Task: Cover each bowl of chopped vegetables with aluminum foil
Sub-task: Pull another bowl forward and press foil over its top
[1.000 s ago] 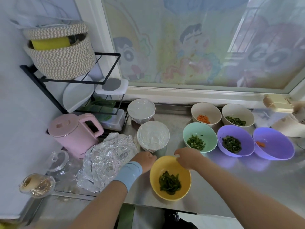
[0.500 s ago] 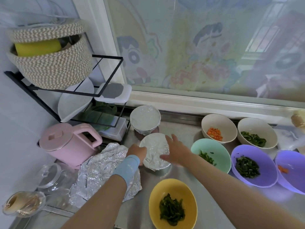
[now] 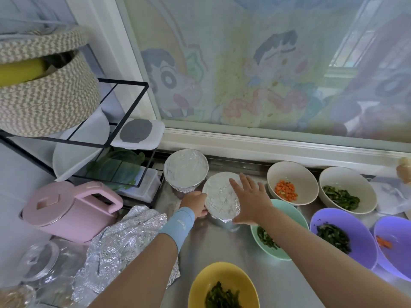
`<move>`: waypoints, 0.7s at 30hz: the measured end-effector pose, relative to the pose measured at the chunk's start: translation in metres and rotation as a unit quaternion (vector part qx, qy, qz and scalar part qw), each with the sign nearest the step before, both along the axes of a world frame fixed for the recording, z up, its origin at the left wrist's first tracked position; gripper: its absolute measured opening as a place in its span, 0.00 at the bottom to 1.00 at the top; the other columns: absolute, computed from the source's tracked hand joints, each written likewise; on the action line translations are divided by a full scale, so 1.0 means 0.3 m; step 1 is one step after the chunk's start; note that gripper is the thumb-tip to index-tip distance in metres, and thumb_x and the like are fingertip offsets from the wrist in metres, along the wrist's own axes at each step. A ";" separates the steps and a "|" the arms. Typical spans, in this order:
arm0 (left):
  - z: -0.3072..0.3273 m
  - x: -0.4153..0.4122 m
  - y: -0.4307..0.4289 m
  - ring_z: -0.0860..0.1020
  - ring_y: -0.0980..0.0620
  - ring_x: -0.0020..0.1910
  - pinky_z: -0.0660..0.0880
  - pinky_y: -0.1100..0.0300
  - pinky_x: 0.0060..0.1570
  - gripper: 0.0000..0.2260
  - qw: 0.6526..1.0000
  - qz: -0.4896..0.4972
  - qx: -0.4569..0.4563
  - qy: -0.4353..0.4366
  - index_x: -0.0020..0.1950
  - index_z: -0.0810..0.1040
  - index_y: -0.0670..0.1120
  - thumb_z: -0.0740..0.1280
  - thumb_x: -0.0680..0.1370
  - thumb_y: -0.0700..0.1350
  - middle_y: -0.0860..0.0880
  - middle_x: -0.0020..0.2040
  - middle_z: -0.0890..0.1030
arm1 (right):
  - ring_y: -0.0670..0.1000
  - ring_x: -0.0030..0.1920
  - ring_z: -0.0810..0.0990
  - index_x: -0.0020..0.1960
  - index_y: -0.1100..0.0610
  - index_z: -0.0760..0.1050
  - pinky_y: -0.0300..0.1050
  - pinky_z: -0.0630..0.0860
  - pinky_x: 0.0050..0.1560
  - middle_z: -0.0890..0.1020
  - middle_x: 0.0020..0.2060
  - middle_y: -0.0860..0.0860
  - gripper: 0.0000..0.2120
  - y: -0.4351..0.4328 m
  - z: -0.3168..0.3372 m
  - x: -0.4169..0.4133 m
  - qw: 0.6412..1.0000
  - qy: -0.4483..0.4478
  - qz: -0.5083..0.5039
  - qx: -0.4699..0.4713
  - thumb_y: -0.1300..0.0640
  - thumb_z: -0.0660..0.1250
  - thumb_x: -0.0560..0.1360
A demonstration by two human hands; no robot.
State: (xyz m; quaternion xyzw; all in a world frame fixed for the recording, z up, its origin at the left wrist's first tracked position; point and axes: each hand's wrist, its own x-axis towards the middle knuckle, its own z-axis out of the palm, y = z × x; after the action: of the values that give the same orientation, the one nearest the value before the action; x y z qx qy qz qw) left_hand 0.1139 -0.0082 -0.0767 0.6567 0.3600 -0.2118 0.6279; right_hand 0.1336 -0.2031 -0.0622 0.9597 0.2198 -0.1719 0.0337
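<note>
Two foil-covered bowls stand near the window: the far one [image 3: 186,167] and a nearer one [image 3: 219,196]. My left hand [image 3: 194,204] grips the nearer bowl's left side. My right hand [image 3: 250,200] lies with spread fingers on its right side, over the foil. Uncovered bowls of chopped vegetables sit around: a yellow bowl [image 3: 201,283] in front, a mint bowl [image 3: 287,210], two beige bowls with carrot [image 3: 292,177] and greens [image 3: 349,185], and two purple bowls [image 3: 342,223] [image 3: 393,252]. A crumpled sheet of aluminum foil [image 3: 124,238] lies left of my arm.
A pink kettle [image 3: 64,210] and a glass lid [image 3: 42,261] stand at the left. Behind them a black wire rack [image 3: 124,132] holds a woven basket [image 3: 42,90], a plate and containers. The steel counter [image 3: 222,247] runs along the window sill.
Both hands left the yellow bowl and went to the nearer foil-covered bowl. It now stands farther back, close to the other covered bowl. The camera has moved closer and tilted up.
</note>
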 end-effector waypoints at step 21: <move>0.020 0.121 -0.062 0.74 0.47 0.53 0.71 0.49 0.62 0.03 0.995 -0.057 -0.001 -0.078 0.53 0.74 0.48 0.62 0.82 0.44 0.46 0.54 0.76 | 0.57 0.50 0.79 0.58 0.58 0.66 0.50 0.79 0.47 0.72 0.52 0.55 0.20 0.018 -0.049 0.078 0.981 -0.059 -0.134 0.129 0.52 0.72 0.74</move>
State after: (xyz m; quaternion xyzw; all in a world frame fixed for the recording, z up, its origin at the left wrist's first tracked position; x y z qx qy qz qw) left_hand 0.1501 -0.0267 -0.0707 0.6900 0.2717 -0.1954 0.6418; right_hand 0.1569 -0.1978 -0.0769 0.9852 0.1076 -0.0880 -0.1007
